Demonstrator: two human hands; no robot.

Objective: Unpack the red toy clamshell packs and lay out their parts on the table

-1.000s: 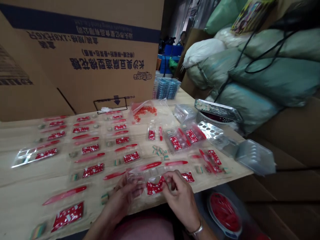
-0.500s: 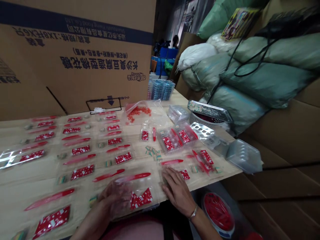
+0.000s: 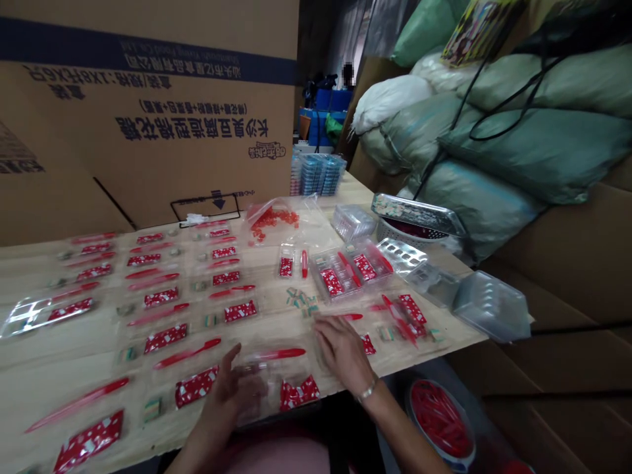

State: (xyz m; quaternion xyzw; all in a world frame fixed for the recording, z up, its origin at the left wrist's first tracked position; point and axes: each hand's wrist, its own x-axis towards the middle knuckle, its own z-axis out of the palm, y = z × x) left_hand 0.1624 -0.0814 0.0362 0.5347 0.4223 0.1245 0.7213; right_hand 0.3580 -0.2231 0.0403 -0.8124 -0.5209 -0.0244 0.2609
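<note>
My left hand (image 3: 234, 388) has its index finger stretched and its other fingers apart but blurred. It is over the left end of a clear plastic tray, which carries a red pen-shaped piece (image 3: 281, 354) and a red dotted packet (image 3: 300, 393). My right hand (image 3: 345, 352), fingers loosely bent, rests over the left part of another clear tray, partly covering its red pen-shaped piece (image 3: 351, 316) and red packet (image 3: 368, 343). Left of my left hand lie a red dotted packet (image 3: 196, 387) and a small striped green-and-cream block (image 3: 153, 409).
Rows of filled clear trays cover the table's left. Loose striped pieces (image 3: 302, 299), a bag of orange-red bits (image 3: 274, 224), and clear trays (image 3: 488, 306) lie beyond. A large carton (image 3: 197, 145) stands behind. Below right, a tub (image 3: 441, 418) holds red pieces; sacks (image 3: 533, 148) are piled at right.
The tray by my left hand has shifted right, uncovering the packet and block to its left. My left hand's index finger has lifted. My right hand has moved slightly, its fingers more bent.
</note>
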